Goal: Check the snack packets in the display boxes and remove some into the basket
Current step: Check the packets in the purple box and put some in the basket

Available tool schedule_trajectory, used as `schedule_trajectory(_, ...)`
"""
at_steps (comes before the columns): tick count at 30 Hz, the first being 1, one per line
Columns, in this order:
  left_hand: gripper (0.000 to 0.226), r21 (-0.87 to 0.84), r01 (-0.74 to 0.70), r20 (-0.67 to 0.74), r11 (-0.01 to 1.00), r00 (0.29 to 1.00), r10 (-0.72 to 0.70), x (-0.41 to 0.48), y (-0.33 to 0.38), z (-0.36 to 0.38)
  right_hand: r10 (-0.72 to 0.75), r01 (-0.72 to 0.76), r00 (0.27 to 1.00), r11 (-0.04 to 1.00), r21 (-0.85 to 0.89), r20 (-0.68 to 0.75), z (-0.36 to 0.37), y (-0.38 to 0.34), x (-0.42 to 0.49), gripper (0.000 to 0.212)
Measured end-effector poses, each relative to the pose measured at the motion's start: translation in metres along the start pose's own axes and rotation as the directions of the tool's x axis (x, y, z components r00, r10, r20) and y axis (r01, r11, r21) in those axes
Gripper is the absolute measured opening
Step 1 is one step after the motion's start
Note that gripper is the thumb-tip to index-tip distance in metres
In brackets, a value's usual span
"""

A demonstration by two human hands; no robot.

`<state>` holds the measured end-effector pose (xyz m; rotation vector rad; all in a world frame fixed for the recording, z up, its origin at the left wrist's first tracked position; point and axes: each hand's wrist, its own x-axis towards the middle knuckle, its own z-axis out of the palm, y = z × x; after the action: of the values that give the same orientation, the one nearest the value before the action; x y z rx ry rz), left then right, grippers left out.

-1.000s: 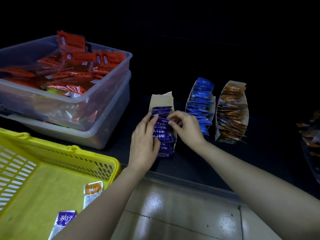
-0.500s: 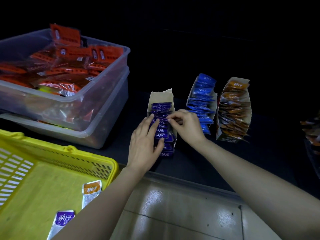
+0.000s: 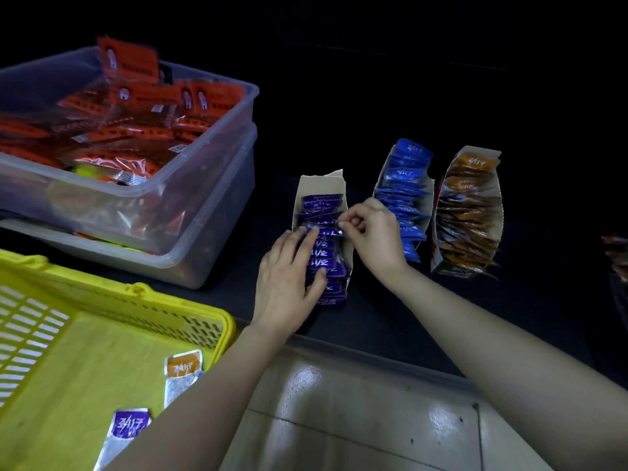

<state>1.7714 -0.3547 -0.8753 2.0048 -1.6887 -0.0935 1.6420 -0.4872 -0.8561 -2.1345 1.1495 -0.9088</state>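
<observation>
Head view: we find the left hand (image 3: 289, 277) laid flat, fingers straight, pressing down the front of the purple foil snack packets (image 3: 321, 207) in the narrow tan cardboard display box (image 3: 323, 183) on the dark shelf (image 3: 390, 317). The right hand (image 3: 370, 232) pinches one packet's top edge between thumb and curled fingers. We advise keeping the row pinned, lifting that single packet straight up, then carrying it left to the yellow slatted plastic basket (image 3: 142, 290), where two loose packets (image 3: 183, 368) lie.

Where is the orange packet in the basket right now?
In the head view, lower left: the orange packet lies flat in the yellow basket near its right wall, up-right of the purple packet.
</observation>
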Motion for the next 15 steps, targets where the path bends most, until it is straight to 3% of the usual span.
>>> schedule_trajectory(5, 0.067, 0.005, 0.012, 0.037, 1.0, 0.999, -0.012, -0.001, 0.0, 0.0, -0.125, 0.121, 0.991, 0.989, 0.087, 0.04, -0.009, -0.005, -0.001, 0.003)
schedule_trajectory(8, 0.07, -0.065, 0.032, 0.061, 0.997, 0.998, -0.028, 0.0, 0.002, -0.002, -0.086, 0.067, 0.994, 0.965, 0.253, 0.064, -0.024, -0.013, -0.003, 0.003)
schedule_trajectory(12, 0.067, -0.312, 0.091, -0.09, 0.946, 0.988, -0.124, 0.009, 0.012, -0.014, -0.069, 0.055, 0.997, 0.92, 0.387, 0.024, -0.043, -0.022, -0.003, 0.003)
schedule_trajectory(15, 0.061, -0.57, 0.148, -0.141, 0.808, 0.951, -0.274, 0.021, 0.023, -0.023, -0.043, 0.04, 0.999, 0.857, 0.514, -0.007, -0.057, -0.032, 0.001, 0.002)
